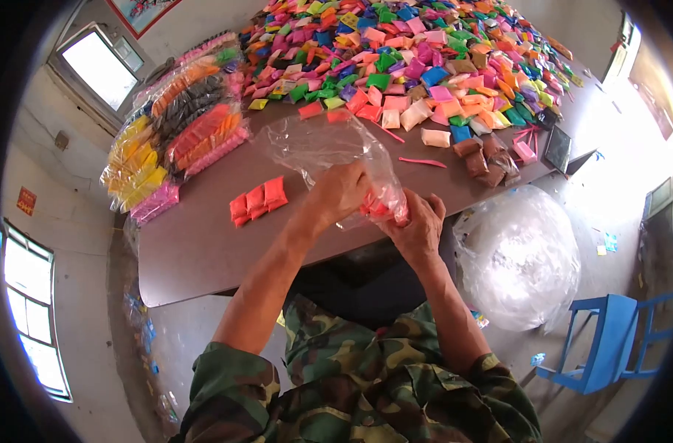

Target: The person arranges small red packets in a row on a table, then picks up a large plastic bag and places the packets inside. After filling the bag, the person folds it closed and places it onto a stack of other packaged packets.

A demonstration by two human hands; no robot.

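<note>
A clear plastic bag is held over the table's near edge, its wide part spread out towards the pile. Red packets show in its lower end. My right hand grips that end from the right, thumb raised along it. My left hand is at the bag, partly behind or within the film, fingers curled near the red packets; what they hold is hidden. To the left, a small stack of red packets lies on the brown table.
A large heap of colourful packets covers the table's far side. Filled clear bags are stacked at left. Pink plastic tools and brown packets lie at right. Below stand a big bag of clear film and a blue chair.
</note>
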